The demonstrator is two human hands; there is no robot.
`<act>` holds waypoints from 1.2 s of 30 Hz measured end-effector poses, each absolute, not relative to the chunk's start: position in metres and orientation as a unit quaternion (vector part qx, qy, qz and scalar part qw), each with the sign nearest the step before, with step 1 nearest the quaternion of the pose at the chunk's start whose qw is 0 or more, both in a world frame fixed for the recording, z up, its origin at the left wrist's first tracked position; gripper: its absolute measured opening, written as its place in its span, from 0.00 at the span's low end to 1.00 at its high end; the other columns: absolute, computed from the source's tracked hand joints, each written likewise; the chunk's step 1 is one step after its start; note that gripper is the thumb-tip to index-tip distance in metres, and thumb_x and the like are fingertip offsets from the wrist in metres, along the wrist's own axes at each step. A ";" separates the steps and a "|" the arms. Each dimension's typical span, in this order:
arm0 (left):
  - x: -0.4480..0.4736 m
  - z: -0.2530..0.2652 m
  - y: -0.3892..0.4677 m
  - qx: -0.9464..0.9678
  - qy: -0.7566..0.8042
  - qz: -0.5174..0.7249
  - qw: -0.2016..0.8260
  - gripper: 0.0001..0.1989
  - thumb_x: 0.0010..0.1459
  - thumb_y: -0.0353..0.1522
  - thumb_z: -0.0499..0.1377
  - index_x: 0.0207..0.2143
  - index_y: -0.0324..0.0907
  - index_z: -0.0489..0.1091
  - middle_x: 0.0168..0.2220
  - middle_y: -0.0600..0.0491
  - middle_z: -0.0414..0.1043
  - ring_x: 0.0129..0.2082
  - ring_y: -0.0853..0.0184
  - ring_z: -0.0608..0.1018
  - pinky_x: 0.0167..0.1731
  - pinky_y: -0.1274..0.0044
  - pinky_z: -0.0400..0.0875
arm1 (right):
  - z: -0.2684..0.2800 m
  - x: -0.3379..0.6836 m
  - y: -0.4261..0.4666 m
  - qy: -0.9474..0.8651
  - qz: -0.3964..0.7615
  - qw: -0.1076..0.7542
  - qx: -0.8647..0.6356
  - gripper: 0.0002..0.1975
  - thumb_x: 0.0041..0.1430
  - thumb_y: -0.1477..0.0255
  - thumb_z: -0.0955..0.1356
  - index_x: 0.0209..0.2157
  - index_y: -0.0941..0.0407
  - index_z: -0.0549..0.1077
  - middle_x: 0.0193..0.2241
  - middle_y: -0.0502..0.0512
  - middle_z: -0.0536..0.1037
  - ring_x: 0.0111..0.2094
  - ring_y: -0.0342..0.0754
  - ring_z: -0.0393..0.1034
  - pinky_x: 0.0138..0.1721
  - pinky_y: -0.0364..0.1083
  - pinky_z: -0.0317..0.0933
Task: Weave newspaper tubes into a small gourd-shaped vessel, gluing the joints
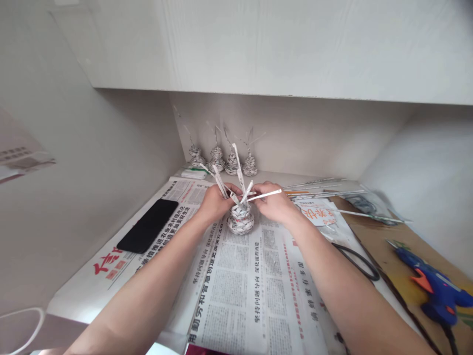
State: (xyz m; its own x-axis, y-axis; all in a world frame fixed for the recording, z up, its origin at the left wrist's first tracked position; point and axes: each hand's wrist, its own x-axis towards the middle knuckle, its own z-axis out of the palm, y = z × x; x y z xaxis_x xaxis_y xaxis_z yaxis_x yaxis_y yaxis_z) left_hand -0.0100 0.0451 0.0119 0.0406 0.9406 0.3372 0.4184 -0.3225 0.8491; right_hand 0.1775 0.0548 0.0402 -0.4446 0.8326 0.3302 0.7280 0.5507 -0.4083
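A small gourd-shaped weave of rolled newspaper (240, 222) stands upright on the newspaper sheets, several paper strips fanning out from its top. My left hand (218, 202) is at its upper left side, fingers closed around the paper strips near the neck. On the opposite side, my right hand (272, 201) pinches at the strips too, with one long white strip (268, 194) crossing in front of its fingers. The fingertips of both hands are partly hidden behind the strips.
Several finished-looking woven gourds (231, 163) stand along the back wall. A black phone (148, 226) lies at left on newspaper (236, 296). At right are loose paper rods (321, 187), scissors with black handles (356, 261) and a blue glue gun (430, 283) on cardboard. A cabinet (258, 49) overhangs.
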 end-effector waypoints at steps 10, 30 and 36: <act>-0.006 0.015 0.044 0.651 0.510 0.486 0.283 0.06 0.45 0.29 0.63 0.30 0.39 0.76 0.27 0.52 0.78 0.28 0.66 0.78 0.30 0.77 0.71 | 0.049 0.194 0.066 -0.770 0.126 0.392 -0.487 0.07 0.55 0.70 0.68 0.29 0.53 0.80 0.27 0.52 0.81 0.29 0.47 0.71 0.33 0.44 0.60; -0.012 0.013 0.046 0.657 0.493 0.486 0.298 0.06 0.45 0.30 0.60 0.29 0.39 0.75 0.25 0.53 0.76 0.26 0.66 0.76 0.29 0.77 0.69 | 0.032 0.211 0.027 -0.697 0.233 0.444 -0.512 0.15 0.49 0.61 0.72 0.22 0.55 0.67 0.19 0.45 0.68 0.22 0.41 0.58 0.25 0.42 0.53; -0.010 0.008 0.046 0.656 0.438 0.507 0.347 0.07 0.46 0.33 0.63 0.29 0.40 0.76 0.27 0.51 0.78 0.27 0.64 0.78 0.29 0.75 0.72 | 0.037 0.215 -0.023 -0.749 0.212 0.358 -0.515 0.15 0.60 0.61 0.64 0.24 0.54 0.70 0.21 0.47 0.70 0.22 0.43 0.61 0.25 0.43 0.54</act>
State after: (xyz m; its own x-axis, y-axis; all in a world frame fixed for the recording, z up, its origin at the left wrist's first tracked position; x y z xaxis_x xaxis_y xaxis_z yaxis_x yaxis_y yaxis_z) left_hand -0.0096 0.0464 0.0082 0.1027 0.9268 0.3612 0.2235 -0.3754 0.8995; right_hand 0.2150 -0.0228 0.0375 -0.2130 0.9236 0.3186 0.6197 0.3798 -0.6868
